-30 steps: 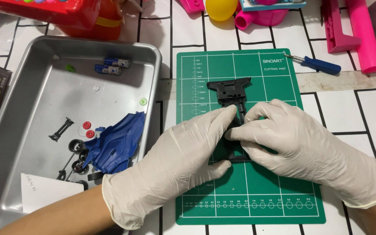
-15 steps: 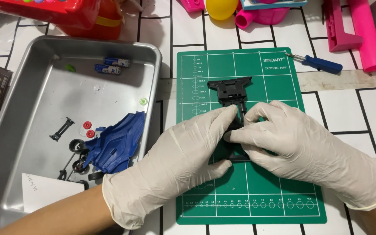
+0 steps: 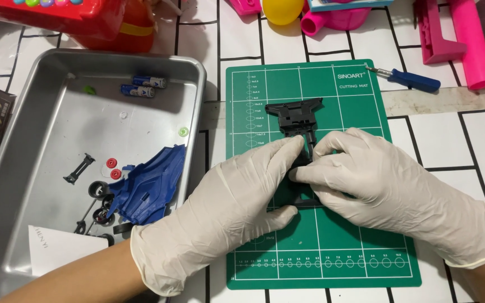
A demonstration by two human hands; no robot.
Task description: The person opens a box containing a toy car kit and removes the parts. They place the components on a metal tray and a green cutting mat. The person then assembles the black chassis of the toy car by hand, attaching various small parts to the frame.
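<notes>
Head view: gloved hands (image 3: pixel 310 185) pinch black plastic frame (image 3: pixel 300 115) on green mat (image 3: pixel 355 258).

Very little has changed. The left hand (image 3: pixel 225 216) has moved its fingertips a little up and to the right along the black part (image 3: pixel 300 119), so they now lie closer to the fingers of the right hand (image 3: pixel 385 188). The right hand has closed slightly more over the lower end of the part, and its thumb has come nearer to the left fingertips. The part itself has barely shifted between the hands.
</notes>
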